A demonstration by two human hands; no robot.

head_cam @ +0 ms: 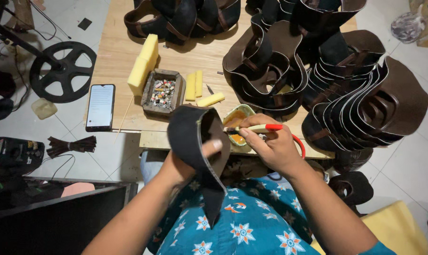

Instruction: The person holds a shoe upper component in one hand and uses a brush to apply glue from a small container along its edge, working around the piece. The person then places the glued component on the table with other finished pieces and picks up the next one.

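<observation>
Dark leather piece [195, 137] was held up over the lap, just in front of the near edge of the surface [119, 56]. It curved around, with one strap end hanging down toward the blue floral garment [251, 222]. Left hand [185, 163] was closed on it from below, thumb pressed across the inner face.

Right hand [273, 146] was closed around a brush [254, 128] with a pale handle and red end, held roughly level. The tip sat at the small dish [237, 123] of orange-yellow glue on the surface edge, just right of the leather piece. A red band [299, 144] showed at the right wrist.

Behind the dish: three yellow foam strips [200, 89], a bigger yellow foam block [144, 63] and a square tray [163, 92] full of small mixed bits, all close together. A phone [100, 107] with its screen lit lay at the left edge of the surface; a thin stick [125, 115] was just beside it.

Stacks of dark brown leather cut pieces [360, 101] crowded the right half and back of the surface, nested upright in rows. More [181, 16] sat at the top centre.

On the floor to the left: a black spoked wheel [62, 71], a bundle of dark strips [72, 145] and a black box [58, 222] by the left arm.
</observation>
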